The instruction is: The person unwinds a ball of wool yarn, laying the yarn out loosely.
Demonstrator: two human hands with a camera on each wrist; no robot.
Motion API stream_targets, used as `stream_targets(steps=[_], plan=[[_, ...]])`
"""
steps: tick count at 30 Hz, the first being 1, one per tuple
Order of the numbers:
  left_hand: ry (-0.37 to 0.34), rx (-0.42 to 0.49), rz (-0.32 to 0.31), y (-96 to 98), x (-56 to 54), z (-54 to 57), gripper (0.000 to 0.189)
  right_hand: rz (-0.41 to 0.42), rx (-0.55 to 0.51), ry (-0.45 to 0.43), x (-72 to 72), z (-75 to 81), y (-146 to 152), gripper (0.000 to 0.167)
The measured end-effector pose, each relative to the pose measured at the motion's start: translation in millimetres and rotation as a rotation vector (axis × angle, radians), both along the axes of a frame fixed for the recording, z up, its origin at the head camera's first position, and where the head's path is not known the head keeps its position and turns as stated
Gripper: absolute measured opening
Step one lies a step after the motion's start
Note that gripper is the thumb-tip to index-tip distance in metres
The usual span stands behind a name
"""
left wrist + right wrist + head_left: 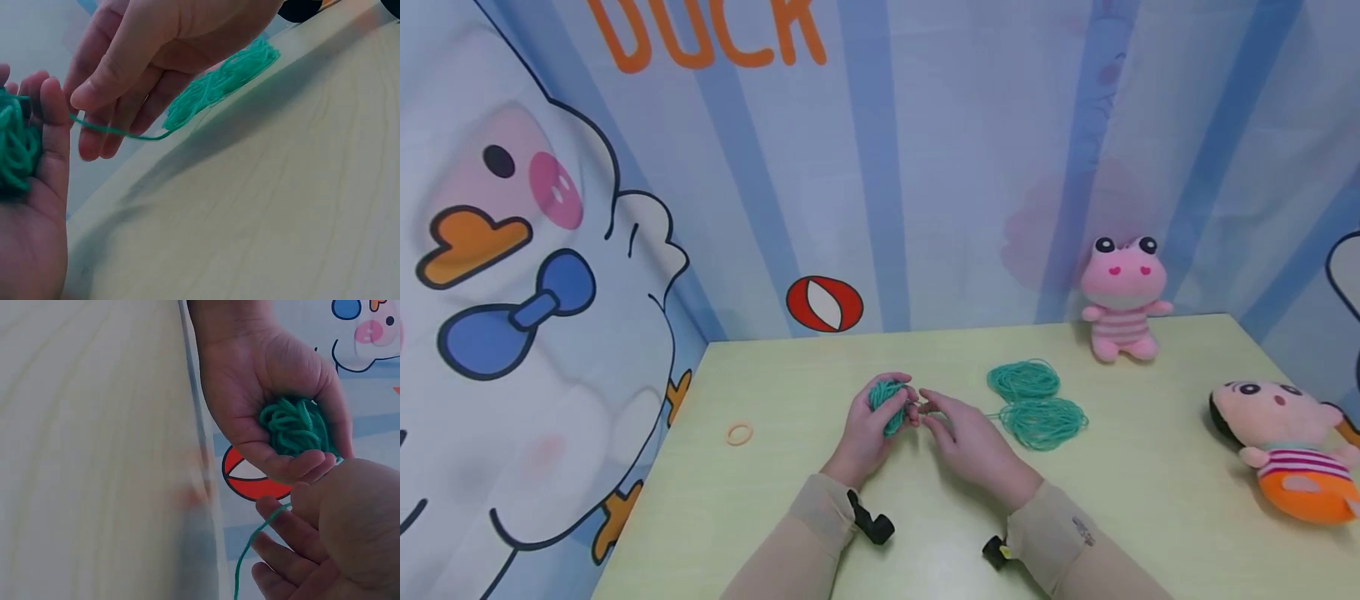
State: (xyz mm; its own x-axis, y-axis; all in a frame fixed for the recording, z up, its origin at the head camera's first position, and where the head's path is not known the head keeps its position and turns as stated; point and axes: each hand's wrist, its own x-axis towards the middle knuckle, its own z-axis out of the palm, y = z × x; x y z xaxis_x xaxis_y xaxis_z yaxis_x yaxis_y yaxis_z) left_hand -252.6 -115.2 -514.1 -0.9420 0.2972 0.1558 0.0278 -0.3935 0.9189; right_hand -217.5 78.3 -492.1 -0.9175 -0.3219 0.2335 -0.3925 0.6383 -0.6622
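A wound bundle of green yarn (886, 397) sits in my left hand (859, 435), whose fingers and thumb curl round it. Close by on the right, my right hand (976, 447) pinches a strand of the same yarn (249, 545) between thumb and forefinger. This strand runs from the bundle past the right fingers to loose green yarn on the table. That loose yarn lies in two touching coils, a far coil (1022, 379) and a near coil (1043, 423), to the right of the right hand.
A thin pale orange ring (739, 433) lies on the table (685, 517), left of the hands. A pink frog plush (1123, 300) sits at the back right. Another plush doll (1292, 450) lies at the right side. A printed cloth backdrop (955, 167) stands behind the table.
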Motion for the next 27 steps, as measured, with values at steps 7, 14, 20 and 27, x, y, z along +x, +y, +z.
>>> stream_targets(steps=[7,14,20,27], plan=[[-0.016,-0.022,0.054,2.0,-1.2,1.0,0.015,-0.116,-0.034,0.054,2.1,0.9,11.7,0.021],[-0.052,-0.02,0.146,1.7,-0.8,2.6,0.014,-0.204,-0.114,0.093,10.2,6.1,41.1,0.021],[-0.027,-0.039,0.162,0.1,0.1,1.9,0.01,-0.268,-0.143,0.121,13.0,7.6,68.1,0.024],[-0.049,0.002,0.157,-0.9,-1.5,-0.7,0.013,-0.324,-0.113,0.164,15.3,8.3,96.7,0.024]])
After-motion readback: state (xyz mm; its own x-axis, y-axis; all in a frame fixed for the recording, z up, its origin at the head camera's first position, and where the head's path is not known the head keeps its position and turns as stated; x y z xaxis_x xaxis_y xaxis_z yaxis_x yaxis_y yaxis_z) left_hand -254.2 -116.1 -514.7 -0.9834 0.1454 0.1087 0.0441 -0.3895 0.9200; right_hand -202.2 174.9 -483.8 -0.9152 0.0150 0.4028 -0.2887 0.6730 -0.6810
